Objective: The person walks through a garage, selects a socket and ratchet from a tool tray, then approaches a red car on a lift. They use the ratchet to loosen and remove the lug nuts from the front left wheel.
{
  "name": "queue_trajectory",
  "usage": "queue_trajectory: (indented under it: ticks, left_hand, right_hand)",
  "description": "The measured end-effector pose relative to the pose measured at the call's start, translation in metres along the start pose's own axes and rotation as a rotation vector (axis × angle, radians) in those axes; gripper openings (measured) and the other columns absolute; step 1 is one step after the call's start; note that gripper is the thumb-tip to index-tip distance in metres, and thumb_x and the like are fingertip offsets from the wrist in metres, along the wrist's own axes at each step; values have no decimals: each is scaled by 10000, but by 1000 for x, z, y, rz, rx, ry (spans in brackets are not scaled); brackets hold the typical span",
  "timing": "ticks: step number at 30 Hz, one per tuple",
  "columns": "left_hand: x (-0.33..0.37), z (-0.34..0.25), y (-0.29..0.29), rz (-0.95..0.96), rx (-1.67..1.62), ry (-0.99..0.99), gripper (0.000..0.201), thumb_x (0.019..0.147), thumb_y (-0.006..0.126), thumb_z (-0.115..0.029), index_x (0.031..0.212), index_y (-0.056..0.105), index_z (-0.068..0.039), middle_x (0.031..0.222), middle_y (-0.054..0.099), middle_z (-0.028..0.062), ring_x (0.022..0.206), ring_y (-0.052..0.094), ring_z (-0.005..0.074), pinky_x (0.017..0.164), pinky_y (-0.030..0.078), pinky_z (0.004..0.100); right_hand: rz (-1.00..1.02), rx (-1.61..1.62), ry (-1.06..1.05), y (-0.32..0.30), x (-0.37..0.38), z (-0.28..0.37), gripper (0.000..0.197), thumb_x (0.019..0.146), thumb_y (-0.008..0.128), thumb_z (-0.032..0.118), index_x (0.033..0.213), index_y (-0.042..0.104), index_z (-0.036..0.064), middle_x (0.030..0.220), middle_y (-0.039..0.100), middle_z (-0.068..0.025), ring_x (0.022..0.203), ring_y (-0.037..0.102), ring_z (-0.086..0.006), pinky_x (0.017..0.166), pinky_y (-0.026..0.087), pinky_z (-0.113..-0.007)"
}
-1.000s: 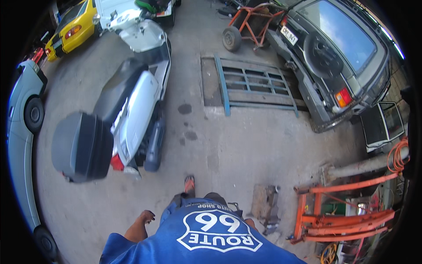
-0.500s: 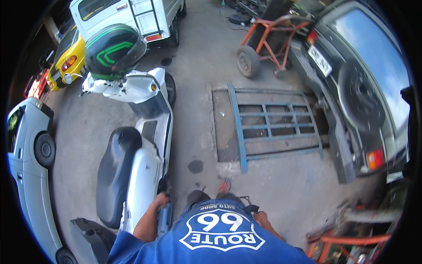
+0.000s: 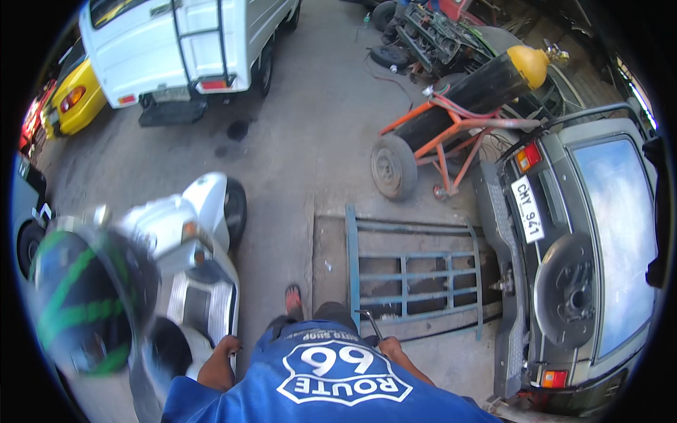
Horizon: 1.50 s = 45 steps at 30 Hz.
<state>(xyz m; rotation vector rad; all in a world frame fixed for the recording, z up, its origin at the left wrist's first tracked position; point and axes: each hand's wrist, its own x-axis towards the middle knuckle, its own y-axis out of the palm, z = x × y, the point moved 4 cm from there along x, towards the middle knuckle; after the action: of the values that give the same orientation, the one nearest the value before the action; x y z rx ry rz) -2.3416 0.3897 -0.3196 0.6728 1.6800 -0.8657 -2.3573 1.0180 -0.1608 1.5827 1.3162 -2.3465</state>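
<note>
At the far left of the frame a black helmet with green stripes [image 3: 84, 303] sits blurred and close to the lens, seemingly on the mirror or handlebar of a white scooter [image 3: 190, 282] that fills the lower left. Above it, in the upper left, stand a yellow car [image 3: 74, 106] and the rear of a white van [image 3: 176, 49].

The person wears a blue shirt [image 3: 331, 381] with a white shield print, low in the middle of the frame. The left hand [image 3: 227, 347] comes out at the lower left of the shirt and rests against the scooter's side, its fingers curled at the body panel; I cannot tell whether it actually grips anything. One foot in a red sandal [image 3: 293, 299] shows on the concrete floor [image 3: 310, 141] just above the shirt.

The right hand [image 3: 389, 347], at the lower middle, is closed around a thin metal tool [image 3: 371, 323] whose bent tip points up toward a blue steel grate [image 3: 416, 275] set over a pit in the floor.

Further right, in the upper middle, an orange cart [image 3: 437, 141] carries a black gas cylinder with a yellow cap [image 3: 493, 81]. The right edge holds the rear of a dark off-road vehicle [image 3: 585, 268] with its spare wheel.
</note>
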Motion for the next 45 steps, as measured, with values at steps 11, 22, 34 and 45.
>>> queue_trajectory:
  ticks: [11, 22, 34, 45]
  left_hand:
    - [40, -503, -485, -422, -34, 546, 346, 803, 578, -111, 1125, 702, -86, 914, 731, 182, 899, 707, 318, 821, 545, 385]
    - [252, -576, -706, -23, 411, 64, 319, 814, 642, -264, 1056, 724, -74, 1008, 697, 176, 899, 670, 317, 764, 529, 419]
    - [376, -1262, -1103, -201, 653, 355, 210, 859, 566, -109, 1025, 690, -72, 710, 686, 128, 537, 649, 271, 442, 510, 401]
    - [346, -1760, -1078, -204, 553, 710, 296, 804, 514, 38, 998, 711, -71, 801, 734, 90, 760, 699, 182, 710, 536, 295]
  right_hand:
    - [78, 53, -67, -130, 252, 284, 441, 826, 630, 350, 986, 712, -52, 974, 702, -267, 909, 701, -394, 814, 553, -443]
    - [204, 96, 52, -345, 434, 544, 474, 831, 602, 368, 1097, 696, -13, 1129, 675, -247, 1083, 654, -367, 921, 513, -431]
    - [-25, 435, 208, -538, 638, 723, 429, 889, 608, 428, 916, 735, 19, 937, 692, -251, 916, 672, -412, 802, 537, -468]
    - [-195, 786, 151, -743, 891, 752, 435, 831, 663, 431, 968, 726, 23, 925, 697, -246, 961, 678, -371, 779, 526, -444]
